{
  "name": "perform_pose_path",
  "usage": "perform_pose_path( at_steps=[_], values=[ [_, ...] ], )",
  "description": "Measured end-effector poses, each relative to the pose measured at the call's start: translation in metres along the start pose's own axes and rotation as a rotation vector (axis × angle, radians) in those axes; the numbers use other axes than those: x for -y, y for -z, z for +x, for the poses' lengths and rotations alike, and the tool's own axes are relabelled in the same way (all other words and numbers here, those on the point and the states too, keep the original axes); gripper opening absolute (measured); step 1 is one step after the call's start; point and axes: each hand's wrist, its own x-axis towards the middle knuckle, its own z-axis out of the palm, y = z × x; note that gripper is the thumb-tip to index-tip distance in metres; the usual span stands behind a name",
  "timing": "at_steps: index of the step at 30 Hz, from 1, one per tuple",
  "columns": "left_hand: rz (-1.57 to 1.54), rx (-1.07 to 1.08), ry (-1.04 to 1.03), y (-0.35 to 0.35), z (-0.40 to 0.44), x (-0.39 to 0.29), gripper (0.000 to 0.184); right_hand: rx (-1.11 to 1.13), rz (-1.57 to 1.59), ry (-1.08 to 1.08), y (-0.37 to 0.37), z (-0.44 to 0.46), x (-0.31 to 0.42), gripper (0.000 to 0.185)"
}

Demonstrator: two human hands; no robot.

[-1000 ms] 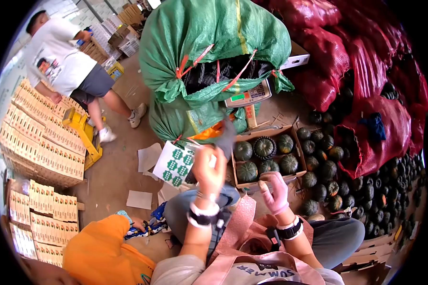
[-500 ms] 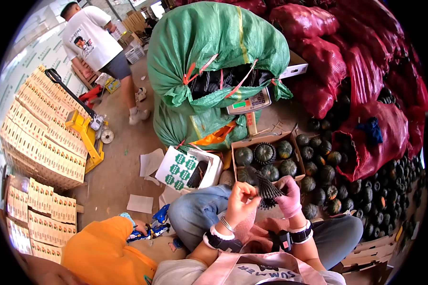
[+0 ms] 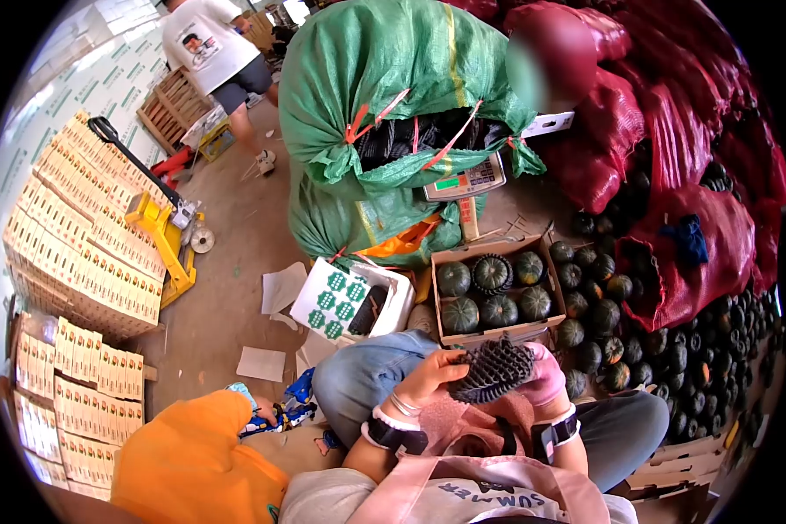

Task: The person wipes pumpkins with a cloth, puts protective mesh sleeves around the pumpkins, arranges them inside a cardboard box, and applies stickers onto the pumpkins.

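Note:
A black foam net sleeve (image 3: 492, 370) is spread wide between my two hands, above my lap. My left hand (image 3: 430, 381) grips its left edge with thumb and fingers. On the other side, my right hand (image 3: 546, 374), which looks pink as if gloved, holds the right edge, its fingers partly hidden behind the netting. Just beyond them stands an open cardboard box (image 3: 503, 333) with two rows of dark green squashes (image 3: 499, 311). One squash (image 3: 492, 273) in the far row wears a black net sleeve.
Loose squashes (image 3: 616, 377) cover the floor at right, beside red mesh sacks (image 3: 703, 249). Ahead are green sacks (image 3: 393, 79), a scale (image 3: 465, 180) and a white box with green stickers (image 3: 336, 301). An orange-clothed person (image 3: 192, 454) sits close at left; another person (image 3: 210, 52) walks behind.
The net sleeve has gone from bunched and narrow to spread wide, and my hands have moved slightly down and apart. The person in the white shirt has moved right.

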Motion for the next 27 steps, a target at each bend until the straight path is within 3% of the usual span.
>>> perform_pose_path(
  at_steps=[2, 3, 6, 7, 8, 9, 10, 11, 12, 14, 15, 18, 19, 22, 23, 26, 27],
  values=[
    [0.128, 0.094, -0.127, -0.018, -0.004, -0.012, 0.037, 0.036, -0.012, 0.024, -0.016, -0.007, 0.001, 0.025],
    [0.233, 0.035, -0.376, -0.036, -0.003, -0.015, 0.036, 0.083, -0.023, -0.013, -0.023, -0.008, 0.004, 0.025],
    [0.399, -0.014, -0.151, -0.014, -0.008, 0.004, 0.035, 0.058, -0.462, -0.093, 0.011, -0.008, -0.007, 0.027],
    [0.503, -0.026, -0.201, -0.014, -0.008, 0.004, 0.035, -0.007, -0.501, -0.06, 0.005, -0.006, -0.012, 0.033],
    [0.603, -0.036, -0.24, -0.016, -0.006, 0.002, 0.035, -0.174, -0.559, 0.025, -0.006, -0.004, -0.021, 0.028],
    [0.698, -0.045, -0.271, -0.02, -0.004, 0.002, 0.035, -0.211, -0.811, 0.222, -0.017, 0.0, -0.022, 0.029],
    [0.792, -0.052, -0.3, -0.024, -0.003, 0.004, 0.036, -0.144, -0.704, 0.347, 0.012, -0.003, -0.035, 0.035],
    [0.748, -0.037, -0.3, -0.033, -0.001, 0.007, 0.03, -0.113, -0.554, 0.445, -0.007, 0.001, -0.04, 0.044],
    [0.725, -0.058, -0.352, -0.03, -0.002, 0.019, 0.023, -0.176, -0.473, 0.31, -0.017, -0.004, -0.04, 0.039],
    [0.979, -0.238, -0.278, -0.045, -0.01, 0.013, 0.02, -0.059, -0.81, 0.295, 0.006, -0.011, -0.045, 0.038],
    [0.913, -0.231, -0.484, -0.042, -0.007, 0.023, 0.022, -0.083, -0.814, 0.309, 0.002, -0.016, -0.045, 0.03],
    [0.848, -0.295, -0.195, -0.043, -0.023, 0.03, 0.025, -0.137, -0.864, 0.179, 0.028, -0.033, -0.054, 0.02],
    [0.964, -0.098, -0.186, -0.035, -0.03, 0.024, 0.026, -0.15, -0.961, 0.202, 0.027, -0.035, -0.051, 0.015],
    [-0.014, 0.009, 0.377, -0.046, -0.044, 0.004, 0.029, -0.199, -0.74, -0.063, 0.027, -0.045, -0.043, 0.018],
    [0.082, 0.176, 0.496, -0.01, -0.05, 0.022, 0.029, -0.166, -0.543, -0.047, 0.021, -0.046, -0.04, 0.014],
    [0.505, 0.464, 0.586, 0.014, -0.035, 0.013, 0.025, 0.083, -0.319, -0.126, 0.007, -0.046, -0.024, 0.021],
    [0.572, 0.183, 0.435, -0.009, -0.029, -0.005, 0.021, 0.013, -0.339, -0.293, 0.006, -0.054, -0.028, 0.031]
  ],
)
